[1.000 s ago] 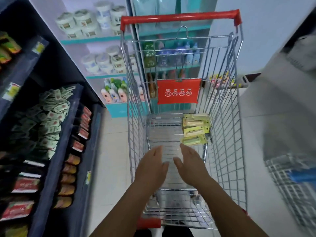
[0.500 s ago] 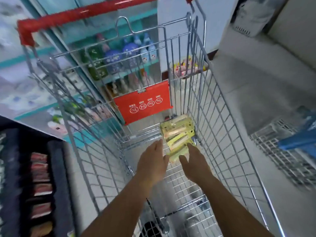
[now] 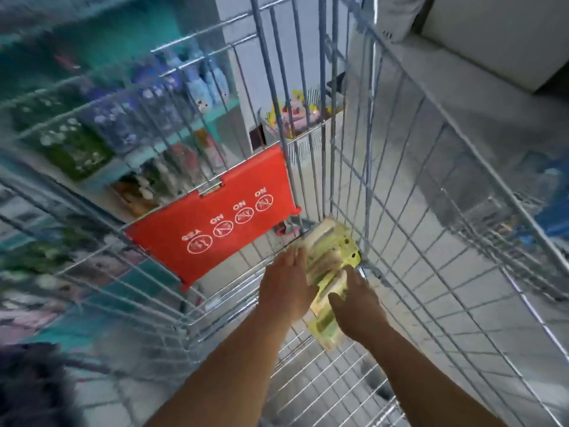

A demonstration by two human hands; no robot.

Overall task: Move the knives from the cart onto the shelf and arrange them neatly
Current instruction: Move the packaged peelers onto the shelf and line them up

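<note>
Both my arms down in one wire cart (image 3: pixel 415 186), my left hand (image 3: pixel 284 288) and right hand (image 3: pixel 358 309) flat-fingered either side of the yellow-green knife packs (image 3: pixel 331 251), stack in far right corner, count blurred, one red flap (image 3: pixel 215 223) behind.

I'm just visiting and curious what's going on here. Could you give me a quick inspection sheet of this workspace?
Surface: silver wire shopping cart, its mesh floor bearing the goods.
Job's things: yellow-green packaged knives, piled in the cart's far right corner.
Clutter: red plastic flap with warning icons on the cart's far wall.
Hands: left hand and right hand, fingers straight, flank the pile; contact unclear through blur.
Cables: nothing seen.
Surroundings: teal shelves of blurred bottles beyond the cart; pale tiled floor.
</note>
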